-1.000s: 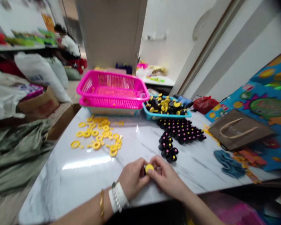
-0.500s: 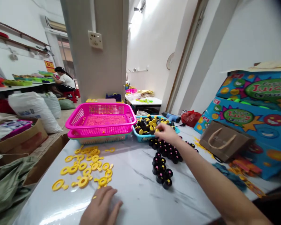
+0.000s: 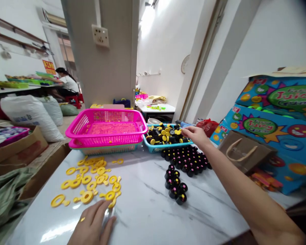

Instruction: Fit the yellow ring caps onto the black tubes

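My left hand [image 3: 91, 223] rests low over the white table with thumb and fingers apart. Its index fingertip is at the nearest of the yellow plastic rings with short handles [image 3: 86, 196], which lie scattered on the table. A small clear shine shows between thumb and index finger; I cannot make out what it is. My right hand [image 3: 196, 134] reaches over the right side of a blue basket [image 3: 155, 149] full of black-and-yellow cylindrical pieces [image 3: 165, 136]. Its fingertips are pinched together beside a yellow-topped piece, and whatever they hold is hidden.
Black cylinders with pink or yellow centres [image 3: 186, 160] stand in a block before the blue basket, with a smaller group [image 3: 177, 185] nearer. Stacked pink baskets [image 3: 107, 141] stand left. A brown paper bag [image 3: 241, 149] and printed boxes [image 3: 270, 126] stand right. A person [image 3: 68, 83] sits far left.
My right hand has moved right and slightly up across the blue basket. My left hand has shifted left, and its index finger now meets the yellow rings. The camera view has shifted slightly.
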A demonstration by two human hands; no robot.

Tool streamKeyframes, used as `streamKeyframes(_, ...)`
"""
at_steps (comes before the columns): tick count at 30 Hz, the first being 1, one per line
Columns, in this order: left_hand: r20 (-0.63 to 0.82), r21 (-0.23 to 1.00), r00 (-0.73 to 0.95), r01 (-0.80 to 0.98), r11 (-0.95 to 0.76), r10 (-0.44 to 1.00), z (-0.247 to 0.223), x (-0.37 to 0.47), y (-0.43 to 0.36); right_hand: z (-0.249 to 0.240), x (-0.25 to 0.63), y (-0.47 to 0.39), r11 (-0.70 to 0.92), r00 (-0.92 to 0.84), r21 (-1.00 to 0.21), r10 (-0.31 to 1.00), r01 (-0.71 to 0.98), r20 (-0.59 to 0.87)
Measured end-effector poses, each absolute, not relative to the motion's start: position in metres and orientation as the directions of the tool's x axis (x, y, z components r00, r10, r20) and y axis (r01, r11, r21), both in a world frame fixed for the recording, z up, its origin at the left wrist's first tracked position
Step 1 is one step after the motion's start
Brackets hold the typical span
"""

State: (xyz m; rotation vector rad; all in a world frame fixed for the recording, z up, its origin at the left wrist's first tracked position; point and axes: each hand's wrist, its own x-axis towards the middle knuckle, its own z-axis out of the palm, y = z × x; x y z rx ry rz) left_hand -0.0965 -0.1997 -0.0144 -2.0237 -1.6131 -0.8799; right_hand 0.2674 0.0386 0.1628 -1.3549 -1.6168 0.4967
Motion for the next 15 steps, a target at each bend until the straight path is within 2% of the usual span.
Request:
streamKeyframes(3, 0.579, 0.098, 0.131, 0.969, -0.229, 0.805, 0.003, -0.080, -0.204, 0.133, 0.268, -0.039, 0.368, -0.124, -0.785, 0.926, 0.499, 0.356)
streamKeyframes(7, 0.443, 0.192, 0.086, 0.963, -0.188, 0.893, 0.013, -0.063, -0.209, 0.105, 0.267, -0.146, 0.505, -0.439, -0.659, 0.853, 0.557, 0.282)
streamKeyframes(9, 0.399, 0.254, 0.064, 0.951, -0.177, 0.915, 0.015, -0.054, -0.216, 0.090, 0.264, -0.183, 0.521, -0.560, -0.689, 0.804, 0.503, 0.200)
streamKeyframes(12, 0.338, 0.477, 0.074, 0.846, -0.238, 0.938, 0.025, -0.034, -0.230, 0.065, 0.252, -0.215, 0.384, -0.587, -0.827, 0.805, 0.410, 0.083)
streamKeyframes(15, 0.258, 0.733, 0.129, 0.620, -0.281, 0.957, 0.037, -0.004, -0.241, 0.042, 0.231, -0.222, 0.049, -0.488, -0.967, 0.869, 0.252, -0.083)
